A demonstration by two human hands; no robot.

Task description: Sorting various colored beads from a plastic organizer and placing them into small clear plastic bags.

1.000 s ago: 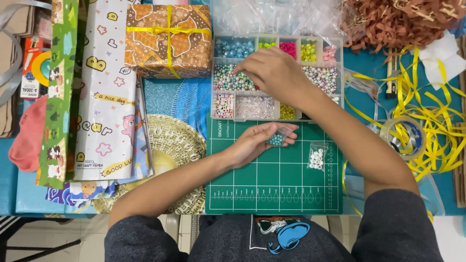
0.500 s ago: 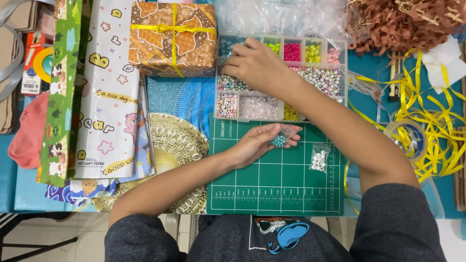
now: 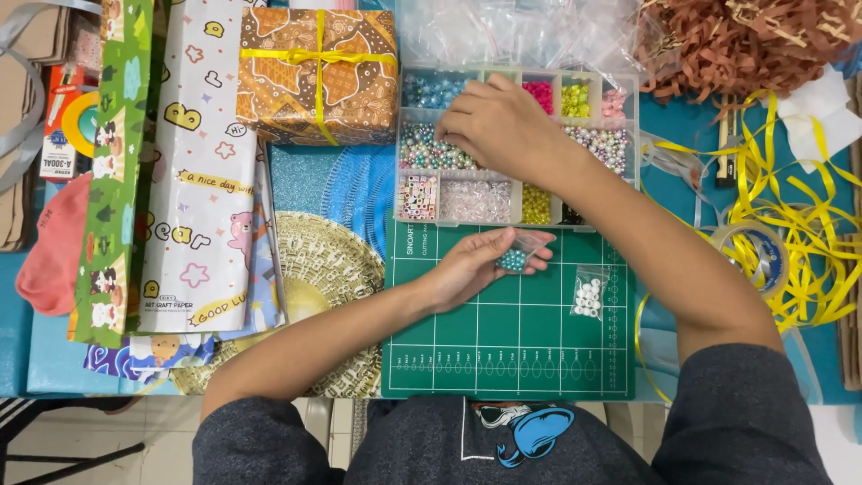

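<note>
My left hand (image 3: 471, 267) rests palm up on the green cutting mat (image 3: 503, 350) and holds a small clear bag of teal beads (image 3: 514, 258). My right hand (image 3: 498, 126) reaches over the clear compartment bead box (image 3: 624, 193), fingers pinched together above the pastel pearl beads (image 3: 429, 154). Whether a bead sits between the fingertips is hidden. A second small bag with white beads (image 3: 587, 294) lies on the mat to the right of my left hand.
A brown gift box tied with yellow ribbon (image 3: 316, 72) sits left of the bead box. Rolled wrapping papers (image 3: 193, 171) lie at the left. Loose yellow ribbon (image 3: 790, 207), a tape roll (image 3: 750, 256) and brown paper shreds (image 3: 736, 40) fill the right side.
My right hand moved from the blue bead compartment at the box's top left down and right, over the pastel pearls. My left hand kept still with the bag.
</note>
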